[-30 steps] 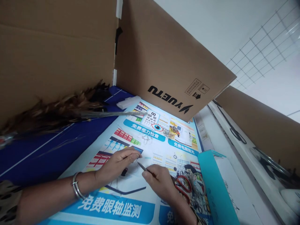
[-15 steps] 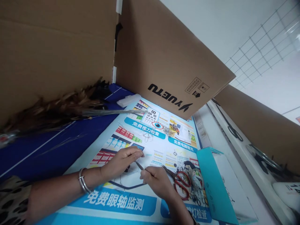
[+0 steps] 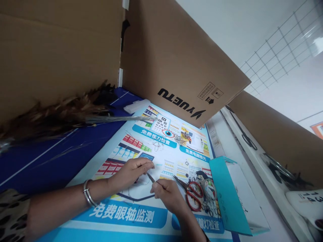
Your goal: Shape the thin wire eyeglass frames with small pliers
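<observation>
A brown cardboard panel (image 3: pixel 176 50) fills the upper middle of the frame, standing over a printed sheet (image 3: pixel 113 235) that spreads across the lower middle. A dark feather bundle (image 3: pixel 68 107) lies at the left, its thin stems (image 3: pixel 123 118) reaching toward the centre; they look light and springy, easily bent, so best lifted as a bunch. A teal box (image 3: pixel 228 198) at the lower right looks like light, stiff card, easy to dent.

In the lower middle, the left hand (image 3: pixel 136 171) has thumb and finger pressed together; what they pinch, if anything, is too small to make out. The right hand (image 3: pixel 170 193), to its right, is closed around a pointed metal tool (image 3: pixel 151 178). Beside that hand lie red-handled scissors (image 3: pixel 186 190), probably the heaviest small item here, best taken by the loops.

The tool's point angles up toward the left fingertips, just beside them (contact I cannot tell). It is probably light, rigid and smooth enough to slip, so the hold belongs well behind the sharp tip, where the right fingers wrap it.
</observation>
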`<state>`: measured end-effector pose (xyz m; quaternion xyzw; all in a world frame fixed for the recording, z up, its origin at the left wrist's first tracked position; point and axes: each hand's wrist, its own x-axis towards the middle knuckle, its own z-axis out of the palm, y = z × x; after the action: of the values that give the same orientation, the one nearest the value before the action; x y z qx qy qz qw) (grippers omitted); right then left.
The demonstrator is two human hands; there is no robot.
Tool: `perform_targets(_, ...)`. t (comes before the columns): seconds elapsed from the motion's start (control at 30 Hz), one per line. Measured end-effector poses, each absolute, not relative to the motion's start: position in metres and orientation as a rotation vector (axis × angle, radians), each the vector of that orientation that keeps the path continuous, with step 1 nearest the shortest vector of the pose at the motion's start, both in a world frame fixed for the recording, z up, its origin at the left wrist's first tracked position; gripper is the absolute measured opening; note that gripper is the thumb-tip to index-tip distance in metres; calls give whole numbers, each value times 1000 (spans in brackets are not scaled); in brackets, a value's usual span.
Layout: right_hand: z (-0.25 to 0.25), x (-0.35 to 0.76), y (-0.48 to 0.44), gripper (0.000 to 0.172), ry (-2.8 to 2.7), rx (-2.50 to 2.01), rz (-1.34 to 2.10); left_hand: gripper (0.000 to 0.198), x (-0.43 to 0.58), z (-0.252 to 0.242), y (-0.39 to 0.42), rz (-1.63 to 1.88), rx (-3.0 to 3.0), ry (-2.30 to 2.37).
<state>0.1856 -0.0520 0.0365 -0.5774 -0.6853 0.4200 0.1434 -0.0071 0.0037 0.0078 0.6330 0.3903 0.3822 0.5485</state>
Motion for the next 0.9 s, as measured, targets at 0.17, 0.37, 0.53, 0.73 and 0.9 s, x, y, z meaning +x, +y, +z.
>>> perform_targets(0.17, 38, 186, -50, 45, -1953, -1635, 1267, 30, -7, 7, 3, 910, 1525, 911)
perform_targets(0.37, 39, 186, -49, 44, -1965, -1627, 1252, 27, -7, 10, 4, 948, 1586, 905)
perform_targets(0.53, 38, 184, -51, 45, -2009, -1675, 1154, 26, -7, 11, 2, 963, 1621, 915)
perform_targets(0.73, 38, 183, -51, 49, -2060, -1707, 1124, 25, -8, 12, 1, 979, 1641, 933)
perform_targets(0.9, 39, 184, -51, 49, -2072, -1695, 1117, 26, -8, 12, 1, 993, 1662, 931)
